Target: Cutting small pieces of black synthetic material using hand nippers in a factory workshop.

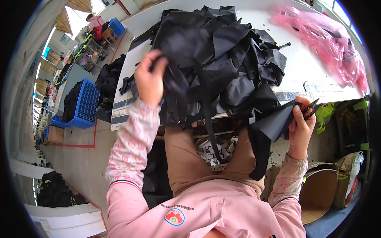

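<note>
My left hand (151,79) is raised over the left side of the heap, its thumb and fingers curled together at a motion-blurred black fabric piece (174,77). How much of that piece lies in the fingers is smeared. At the table's near edge, my right hand (302,121) grips another black fabric piece (272,123) with a long strap hanging toward my lap. The same hand holds small black thread snips (311,110), blades pointing up and outward. A large heap of black fabric pieces (226,51) with straps covers the middle of the white table (313,81).
Crumpled pink plastic (333,47) lies on the table's right. A cardboard box (317,190) stands below, near my right elbow. Pale scraps (216,150) fill a space between my knees. At left are more black fabric (109,83) and a blue crate (85,105); another person (97,25) stands far behind.
</note>
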Demonstrator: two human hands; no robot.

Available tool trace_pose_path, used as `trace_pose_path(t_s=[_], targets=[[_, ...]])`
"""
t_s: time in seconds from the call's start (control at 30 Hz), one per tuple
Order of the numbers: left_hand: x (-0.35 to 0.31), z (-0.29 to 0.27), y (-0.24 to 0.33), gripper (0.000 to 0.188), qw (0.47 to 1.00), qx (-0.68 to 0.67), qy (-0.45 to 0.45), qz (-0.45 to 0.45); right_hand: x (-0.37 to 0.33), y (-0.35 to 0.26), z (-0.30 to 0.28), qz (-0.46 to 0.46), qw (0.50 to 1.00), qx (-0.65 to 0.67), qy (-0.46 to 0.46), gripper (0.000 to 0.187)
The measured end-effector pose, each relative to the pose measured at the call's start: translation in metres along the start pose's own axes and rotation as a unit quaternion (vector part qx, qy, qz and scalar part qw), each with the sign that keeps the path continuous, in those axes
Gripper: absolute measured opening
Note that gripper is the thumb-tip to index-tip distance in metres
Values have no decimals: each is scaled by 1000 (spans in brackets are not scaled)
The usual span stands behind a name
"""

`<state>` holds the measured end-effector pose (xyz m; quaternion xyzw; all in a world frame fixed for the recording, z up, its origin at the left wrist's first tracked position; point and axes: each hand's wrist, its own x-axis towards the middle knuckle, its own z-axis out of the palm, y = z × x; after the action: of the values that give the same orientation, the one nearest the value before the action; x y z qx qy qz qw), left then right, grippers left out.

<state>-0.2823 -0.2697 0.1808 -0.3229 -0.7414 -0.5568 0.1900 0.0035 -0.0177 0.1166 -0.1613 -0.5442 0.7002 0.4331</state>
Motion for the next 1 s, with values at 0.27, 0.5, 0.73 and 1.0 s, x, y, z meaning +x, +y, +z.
trace_pose_path(t_s=[0.27,0.5,0.73,1.0], targets=[[-21,80,-16,75,907,280,-157,274,-18,-10,-14,-28,998,-62,-8,19],[-289,141,-40,89,885,6,-465,-16,-19,-15,-60,-121,985,15,124,18],[-258,145,-61,41,928,40,-370,7,-23,-43,-86,-222,965,51,132,19],[-264,151,-68,33,894,63,-443,-31,-36,-69,-116,-282,931,18,230,13]])
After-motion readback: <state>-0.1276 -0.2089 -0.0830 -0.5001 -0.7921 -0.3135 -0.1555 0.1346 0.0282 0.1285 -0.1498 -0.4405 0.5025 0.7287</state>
